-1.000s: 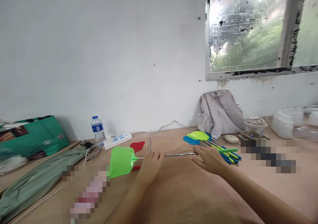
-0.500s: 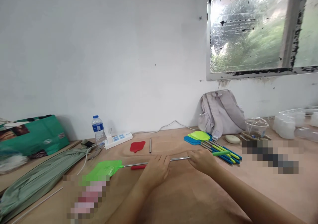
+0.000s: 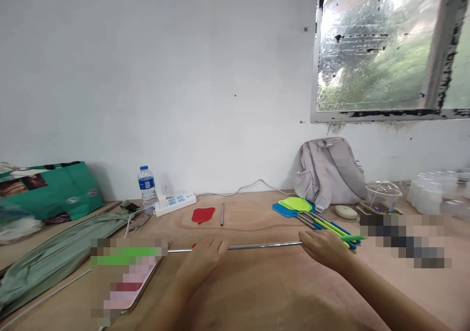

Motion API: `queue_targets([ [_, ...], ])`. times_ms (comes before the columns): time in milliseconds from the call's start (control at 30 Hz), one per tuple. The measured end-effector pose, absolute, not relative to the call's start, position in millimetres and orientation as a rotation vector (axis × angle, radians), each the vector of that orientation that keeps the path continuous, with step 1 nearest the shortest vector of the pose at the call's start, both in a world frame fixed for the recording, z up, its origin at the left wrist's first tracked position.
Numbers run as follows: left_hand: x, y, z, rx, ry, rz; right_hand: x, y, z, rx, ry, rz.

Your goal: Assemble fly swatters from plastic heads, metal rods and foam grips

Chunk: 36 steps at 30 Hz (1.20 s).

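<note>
Where the metal rod (image 3: 262, 246) lies flat across the middle of the desk (image 3: 257, 292), the left hand (image 3: 203, 260) curls loosely over its left part and the right hand (image 3: 323, 247) pinches its right end. Open desk lies toward the person. Behind stand a red swatter head (image 3: 203, 215), a short tube (image 3: 222, 214), stacked swatters (image 3: 312, 214), a power strip (image 3: 174, 204) and a backpack (image 3: 330, 172).

Bare wooden tabletop (image 3: 271, 292) is left open along the near edge, between and before the two forearms. The middle is crossed by a long silver metal rod (image 3: 264, 246). Toward the far edge, a flat red plastic piece (image 3: 203, 215) and a short grey metal tube (image 3: 222, 214) lie; the right side is blocked by stacked blue and green fly swatters (image 3: 316, 216).
</note>
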<state>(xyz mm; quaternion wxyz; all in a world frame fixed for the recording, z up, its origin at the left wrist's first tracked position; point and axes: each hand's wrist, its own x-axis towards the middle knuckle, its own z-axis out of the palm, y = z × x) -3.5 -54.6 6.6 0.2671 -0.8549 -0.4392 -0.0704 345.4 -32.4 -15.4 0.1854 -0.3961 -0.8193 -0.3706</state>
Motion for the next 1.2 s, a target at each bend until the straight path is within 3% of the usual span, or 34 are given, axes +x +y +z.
queue_targets([
  [400, -42, -40, 2, -2.233, -1.333, -0.271, 367, -41, -3, -1.504, -2.275, -0.727],
  [867, -60, -61, 45, -2.028, -1.129, -0.48, 425, -51, -1, -1.831, -2.003, -0.578],
  [1067, -121, -74, 88, -1.952, -1.694, -0.755, 463, -54, -1, -1.954, -1.892, -0.548],
  [1200, -134, -81, 108, -1.679, -2.322, -1.278, 483, -55, -3, -1.961, -1.836, -0.624],
])
